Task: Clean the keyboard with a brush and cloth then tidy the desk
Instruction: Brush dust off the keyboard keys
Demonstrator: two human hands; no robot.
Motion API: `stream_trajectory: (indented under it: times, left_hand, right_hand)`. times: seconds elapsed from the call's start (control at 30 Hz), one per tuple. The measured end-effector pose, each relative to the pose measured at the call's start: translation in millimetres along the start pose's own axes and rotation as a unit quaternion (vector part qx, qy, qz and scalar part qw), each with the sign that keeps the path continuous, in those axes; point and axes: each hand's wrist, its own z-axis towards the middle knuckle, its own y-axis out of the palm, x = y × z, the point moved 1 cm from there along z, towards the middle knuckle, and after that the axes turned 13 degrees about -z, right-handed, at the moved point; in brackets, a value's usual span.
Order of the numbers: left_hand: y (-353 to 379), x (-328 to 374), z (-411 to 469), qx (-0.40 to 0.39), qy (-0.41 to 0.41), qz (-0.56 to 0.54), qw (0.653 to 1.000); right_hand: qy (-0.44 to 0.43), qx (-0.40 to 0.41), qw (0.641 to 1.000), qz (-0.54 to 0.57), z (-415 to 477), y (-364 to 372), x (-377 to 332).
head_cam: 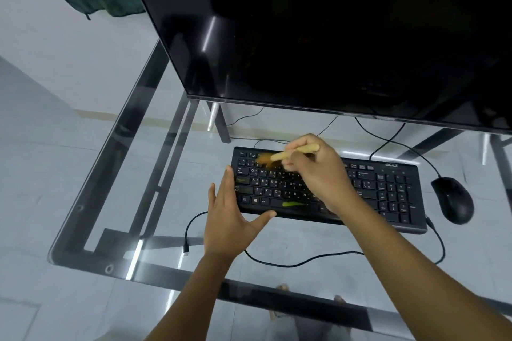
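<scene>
A black keyboard [388, 194] lies on the glass desk [166, 174] below the monitor. My right hand [318, 171] is closed around a wooden-handled brush [293, 152]; its blurred bristles touch the upper left keys. My left hand [230, 216] rests flat against the keyboard's left front corner, fingers spread, thumb on the front edge. A green smear shows on the space bar [293, 204]. No cloth is visible.
A large dark monitor [332, 36] overhangs the back of the desk. A black mouse [453, 199] sits right of the keyboard. A loose black cable with a USB plug [186, 250] curls in front of the keyboard. The desk's metal frame runs along the near edge.
</scene>
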Motion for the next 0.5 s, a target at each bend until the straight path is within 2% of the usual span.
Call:
stream_trajectory:
  times: [0.03,0.07,0.17,0.2,0.3,0.33,0.43,0.47,0.5]
  left_hand:
    - [0.3,-1.2,0.1,-0.002,-0.002,0.003,1.000]
    - [0.6,-1.9,-0.3,-0.004,-0.005,0.005,1.000]
    - [1.2,-0.7,-0.4,-0.001,-0.003,0.001,1.000]
    - [1.1,-0.3,0.0,0.001,-0.001,0.002,1.000]
    - [1.1,-1.8,-0.7,0.003,0.003,0.006,1.000]
    - [1.1,-2.1,-1.0,0.003,0.003,0.007,1.000]
    - [1.1,-0.9,-0.6,0.005,0.004,0.003,1.000]
    - [1.0,-0.4,-0.4,0.006,0.007,0.003,1.000]
    - [1.0,-0.5,-0.3,0.007,0.010,0.005,1.000]
  right_hand:
    - [0.019,-0.047,0.999,0.011,0.5,6.4,-1.6]
    - [0.017,-0.055,0.998,-0.012,0.7,12.3,-2.8]
    - [-0.026,0.055,0.997,-0.046,5.3,21.5,-11.1]
    - [-0.032,0.057,0.997,-0.028,7.4,24.0,-12.6]
    - [0.008,-0.080,0.997,0.010,8.5,36.4,-18.9]
    - [0.002,-0.087,0.996,-0.015,7.9,39.1,-18.9]
    - [-0.050,0.045,0.996,-0.055,9.0,35.3,-20.4]
    - [-0.051,0.056,0.997,-0.035,9.7,32.2,-18.6]
    - [-0.040,0.027,0.999,-0.007,10.6,29.9,-16.4]
